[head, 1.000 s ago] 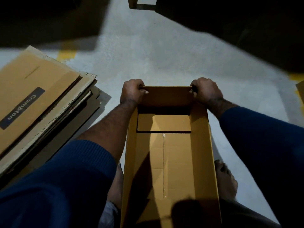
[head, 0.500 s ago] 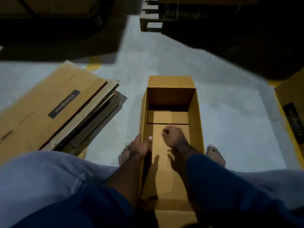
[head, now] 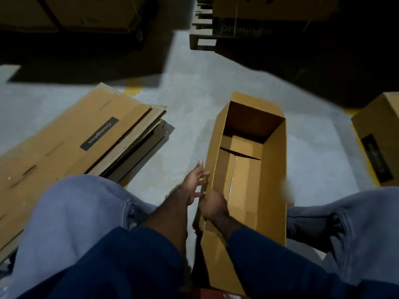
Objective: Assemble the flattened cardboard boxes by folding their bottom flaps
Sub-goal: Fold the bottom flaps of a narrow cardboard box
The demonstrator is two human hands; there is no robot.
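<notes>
Grey concrete floor [head: 190, 83], lit in the middle and in deep shadow along its far side. Yellow painted mark [head: 133, 90] on the floor at the shadow's edge. Wooden pallet [head: 201, 29], far centre, carrying stacked brown cartons [head: 269, 9]; the print on the dark face below them is too blurred to read. More cartons [head: 86, 14] stand far left, dimly lit.

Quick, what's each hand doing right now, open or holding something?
Left hand: open, fingers spread beside the box, holding nothing.
Right hand: fingers curled over the box's left wall, gripping it.
</notes>
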